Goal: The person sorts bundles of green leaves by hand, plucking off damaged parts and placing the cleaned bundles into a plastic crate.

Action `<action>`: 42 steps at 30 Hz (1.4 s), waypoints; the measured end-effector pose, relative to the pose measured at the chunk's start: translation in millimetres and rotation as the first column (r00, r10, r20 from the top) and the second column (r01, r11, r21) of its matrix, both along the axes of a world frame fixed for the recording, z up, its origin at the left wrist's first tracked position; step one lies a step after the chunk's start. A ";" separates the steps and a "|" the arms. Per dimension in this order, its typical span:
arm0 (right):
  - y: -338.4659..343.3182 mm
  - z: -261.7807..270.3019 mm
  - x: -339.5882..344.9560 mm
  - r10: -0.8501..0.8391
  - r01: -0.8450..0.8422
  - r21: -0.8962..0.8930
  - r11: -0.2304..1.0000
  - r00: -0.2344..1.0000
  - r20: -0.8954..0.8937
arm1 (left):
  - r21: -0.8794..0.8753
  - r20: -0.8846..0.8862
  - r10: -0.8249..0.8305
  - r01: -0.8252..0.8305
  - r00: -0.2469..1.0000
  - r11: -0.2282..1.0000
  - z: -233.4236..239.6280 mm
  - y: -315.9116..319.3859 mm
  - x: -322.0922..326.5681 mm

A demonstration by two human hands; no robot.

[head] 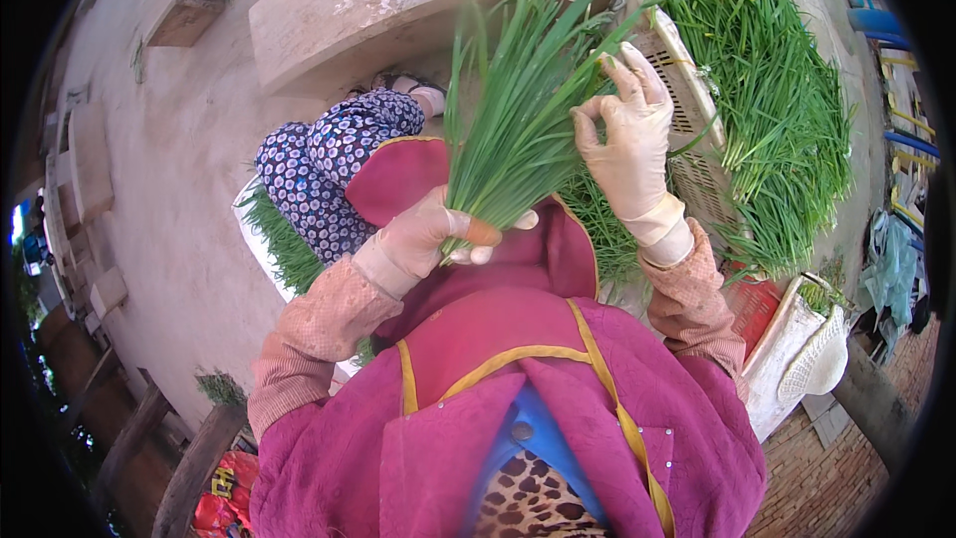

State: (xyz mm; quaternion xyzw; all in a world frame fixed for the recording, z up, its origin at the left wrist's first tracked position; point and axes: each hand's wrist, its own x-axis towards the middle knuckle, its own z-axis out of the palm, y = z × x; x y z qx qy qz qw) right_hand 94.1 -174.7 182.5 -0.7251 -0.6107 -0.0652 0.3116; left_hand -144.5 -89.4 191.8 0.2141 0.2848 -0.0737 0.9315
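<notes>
A fanned bunch of garlic chives (515, 119) rises from my gloved left hand (444, 235), which is closed around the pale stem ends. The thumb lies across the stems, and an orange-brown patch shows on it. To the right of the bunch is my right hand (624, 119), in a similar pale glove. Its thumb and a finger curl toward each other beside the leaf tips, while other fingers are raised. Whether a thin leaf is pinched there, I cannot tell. Both hands are above the magenta apron (478, 321) on my lap.
On my right, a white slatted plastic crate (702, 101) has loose chives (769, 104) heaped on it. More chives (291, 239) lie in a white container at my left. A concrete ledge (418, 7) runs ahead. A white bin (773, 381) and red crate (754, 306) stand lower right.
</notes>
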 end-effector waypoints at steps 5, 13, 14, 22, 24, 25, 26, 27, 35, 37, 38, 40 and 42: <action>-9.2 -7.8 38.6 -0.168 0.173 -0.030 0.985 0.979 0.113 | 0.080 -0.062 -0.023 0.028 0.998 0.996 14.7 0.9 -9.3; -7.3 16.4 71.6 -0.112 0.100 -0.050 0.994 0.902 -0.417 | 0.074 -0.103 -0.023 0.031 0.994 0.997 18.0 9.2 -35.5; -0.2 17.3 71.3 -0.087 0.065 -0.075 0.995 0.936 -0.342 | 0.079 -0.094 -0.034 0.041 0.995 0.996 18.4 10.4 -38.5; 39.5 -15.8 63.5 0.029 -0.262 -0.305 0.915 0.800 -0.599 | 0.112 -0.120 -0.107 0.120 0.987 0.986 22.9 10.1 -49.9; 40.7 -13.5 54.1 -0.069 -0.306 -0.223 0.925 0.441 -0.895 | 0.112 -0.138 -0.119 0.135 0.983 0.984 22.8 10.0 -50.5; 41.2 -18.8 54.6 -0.015 -0.329 -0.150 0.932 0.378 -0.926 | 0.095 -0.135 -0.095 0.109 0.986 0.990 22.4 9.8 -51.2; 40.2 -22.0 54.3 0.077 -0.313 -0.100 0.944 0.506 -0.859 | 0.078 -0.133 -0.072 0.083 0.988 0.994 22.1 9.8 -51.7; 39.0 -24.0 56.6 0.161 -0.303 -0.048 0.952 0.626 -0.763 | 0.062 -0.127 -0.050 0.058 0.991 0.996 21.9 10.2 -50.8; 25.8 -6.1 103.5 0.183 -0.185 0.005 0.983 0.974 0.130 | 0.020 -0.112 -0.001 0.003 0.994 1.000 15.3 12.3 -66.8; 15.9 3.8 105.3 0.103 -0.122 -0.113 0.986 0.982 -0.157 | 0.008 -0.117 0.015 -0.014 0.993 1.000 15.5 12.3 -68.6; 12.4 6.6 102.7 0.079 -0.105 -0.116 0.988 0.975 -0.210 | 0.001 -0.120 0.023 -0.023 0.993 1.000 15.5 11.7 -70.0; 6.2 14.6 92.8 0.067 -0.097 -0.088 0.991 0.952 -0.298 | 0.000 -0.134 0.028 -0.029 0.991 1.000 13.9 10.7 -72.3; 8.0 26.9 74.6 0.099 -0.113 -0.016 0.993 0.926 -0.365 | 0.003 -0.147 0.043 -0.043 0.988 0.999 14.0 9.8 -72.9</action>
